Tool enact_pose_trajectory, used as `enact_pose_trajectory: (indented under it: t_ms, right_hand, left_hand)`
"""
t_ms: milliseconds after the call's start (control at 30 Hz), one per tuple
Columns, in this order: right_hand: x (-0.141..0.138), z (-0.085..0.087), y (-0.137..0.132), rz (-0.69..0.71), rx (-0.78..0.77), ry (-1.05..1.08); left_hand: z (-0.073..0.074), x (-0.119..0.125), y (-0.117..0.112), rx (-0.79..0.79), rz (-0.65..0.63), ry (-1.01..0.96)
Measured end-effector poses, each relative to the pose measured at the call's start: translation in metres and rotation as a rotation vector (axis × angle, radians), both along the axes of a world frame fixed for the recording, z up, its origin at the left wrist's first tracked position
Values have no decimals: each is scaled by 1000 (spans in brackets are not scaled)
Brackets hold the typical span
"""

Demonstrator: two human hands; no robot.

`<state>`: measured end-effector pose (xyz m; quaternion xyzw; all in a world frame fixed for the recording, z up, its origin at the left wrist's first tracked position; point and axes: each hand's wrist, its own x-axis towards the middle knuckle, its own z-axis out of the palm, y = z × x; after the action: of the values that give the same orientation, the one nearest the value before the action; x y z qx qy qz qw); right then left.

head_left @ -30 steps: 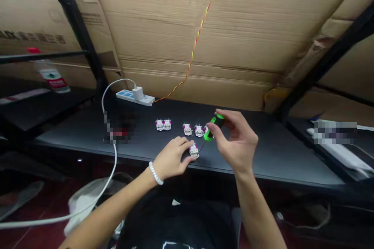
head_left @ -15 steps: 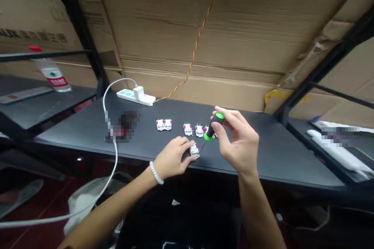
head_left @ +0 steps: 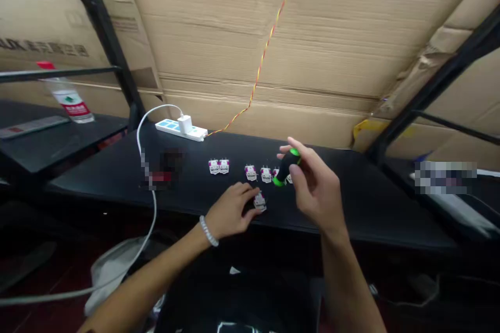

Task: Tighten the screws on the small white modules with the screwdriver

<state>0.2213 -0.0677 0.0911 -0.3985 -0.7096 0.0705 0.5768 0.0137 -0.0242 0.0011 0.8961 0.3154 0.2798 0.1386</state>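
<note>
My left hand (head_left: 234, 209) pinches a small white-and-purple part with metal pins (head_left: 260, 201) against the black tabletop, close to its front edge. It looks like a little electrical component; its exact kind is too small to tell. In my right hand (head_left: 318, 187) is a screwdriver (head_left: 286, 167) with a black-and-green handle, tilted, its lower end towards the held part. The screwdriver's shaft is hard to make out against the dark table. Behind my hands lie similar parts: a pair side by side (head_left: 219, 166), then a row (head_left: 250, 173) partly covered by the screwdriver handle.
A white power strip (head_left: 182, 129) with a plugged-in charger lies at the back left, its white cable (head_left: 154, 213) hanging over the front edge. Cardboard (head_left: 250, 36) walls the back. Black shelf posts (head_left: 113, 36) flank the table. A water bottle (head_left: 72, 101) stands left.
My right hand and the screwdriver have shifted slightly, with the fingers moved a little on the handle. My left hand still holds the part in place. The picture's brightness has changed.
</note>
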Motion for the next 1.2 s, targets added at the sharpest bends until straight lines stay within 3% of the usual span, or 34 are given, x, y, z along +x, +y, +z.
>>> enact_pose_trajectory:
  t_ms: [200,400,633,867,933,1067,1200]
  right_hand:
    - [-2,-4,7,-94,101,61]
    - [-5,0,1,135,-46,51]
    - [-8,5,3,-191,164,0]
    - [-8,-1,1,48,45,16]
    - [-10,-2,3,16,74,13]
    - [-10,-2,5,-178,172,-6]
    - [-6,1,4,-81,105,-33]
  left_hand:
    - [0,0,0,1,-4,-3]
    - [1,0,0,-7,-4,-1]
    - [1,0,0,-6,-4,-5]
    - [2,0,0,-9,-2,-6]
    - [2,0,0,-10,-5,-7]
    - [2,0,0,-8,-5,1]
    - [1,0,0,-8,-6,1]
